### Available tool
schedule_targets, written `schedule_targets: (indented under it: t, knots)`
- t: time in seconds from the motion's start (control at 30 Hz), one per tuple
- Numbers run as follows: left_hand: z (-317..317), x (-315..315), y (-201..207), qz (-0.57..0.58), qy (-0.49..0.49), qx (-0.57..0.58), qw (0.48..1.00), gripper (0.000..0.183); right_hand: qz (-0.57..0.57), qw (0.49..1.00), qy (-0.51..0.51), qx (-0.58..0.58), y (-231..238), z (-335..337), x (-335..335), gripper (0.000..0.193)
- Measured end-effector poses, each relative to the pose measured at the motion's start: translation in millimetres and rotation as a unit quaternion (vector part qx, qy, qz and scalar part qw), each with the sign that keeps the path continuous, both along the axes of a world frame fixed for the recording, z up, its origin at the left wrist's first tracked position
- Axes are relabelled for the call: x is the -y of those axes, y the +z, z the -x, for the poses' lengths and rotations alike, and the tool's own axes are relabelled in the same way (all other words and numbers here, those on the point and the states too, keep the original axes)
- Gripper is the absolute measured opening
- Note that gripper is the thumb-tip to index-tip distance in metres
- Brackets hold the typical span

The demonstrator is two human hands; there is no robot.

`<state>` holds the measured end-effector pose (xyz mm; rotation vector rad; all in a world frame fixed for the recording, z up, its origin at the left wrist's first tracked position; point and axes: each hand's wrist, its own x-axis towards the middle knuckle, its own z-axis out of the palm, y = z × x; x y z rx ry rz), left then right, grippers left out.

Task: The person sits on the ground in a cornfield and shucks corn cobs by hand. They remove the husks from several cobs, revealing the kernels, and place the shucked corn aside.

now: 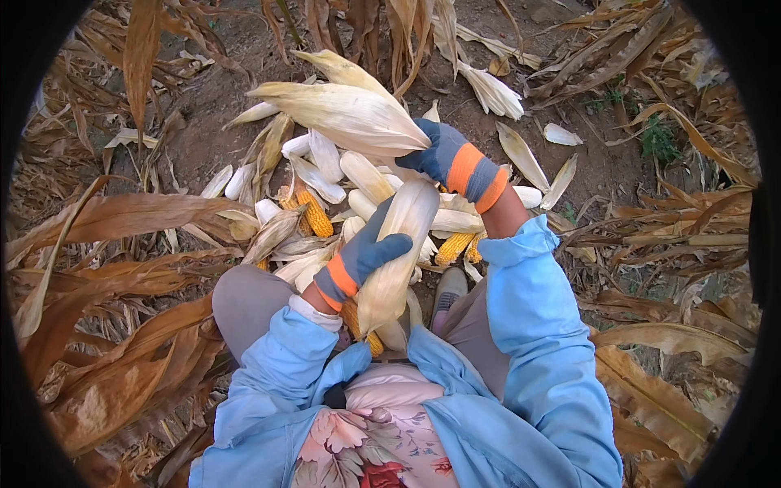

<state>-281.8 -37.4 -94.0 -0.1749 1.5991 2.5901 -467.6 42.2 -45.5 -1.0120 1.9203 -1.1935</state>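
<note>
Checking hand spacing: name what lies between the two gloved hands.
Head view shows a pale husk, gripped by the left hand, reaching toward the right hand.

Gloves (464, 159) are blue-grey with bright orange cuff bands. Corn husks (338, 118) are cream, yellowing in places; bare corn ears (318, 215), orange-yellow. The shirt (533, 301) is light blue, the pink top (366, 455) floral, the trousers (248, 309) grey-beige. Dry leaves (130, 218) are tan to rust-brown; soil (210, 110), brown.

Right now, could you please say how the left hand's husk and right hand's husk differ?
The left hand has the lower husk, running top to bottom; the right hand has the upper husk, pointing left. The upper husk tapers sharply; the lower husk looks blunter. Both are pale.
</note>
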Motion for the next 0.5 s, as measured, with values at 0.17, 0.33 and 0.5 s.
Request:
schedule_targets:
  t: [0.17, 0.33, 0.5]
  knots:
    - [0, -3, -9, 0.135, 0.055, -0.012, 0.989, 0.088, 0.023, 0.997, -0.013, -0.077, 0, -10, 5, 0.036]
    - [-3, -1, -5, 0.237, 0.079, 0.010, 0.968, 0.088, 0.009, 0.958, -0.023, -0.285, 3, -24, 5, 0.035]
    - [-5, 4, -11, 0.230, 0.073, 0.018, 0.970, 0.088, -0.002, 0.951, -0.002, -0.309, 0, -38, 13, 0.029]
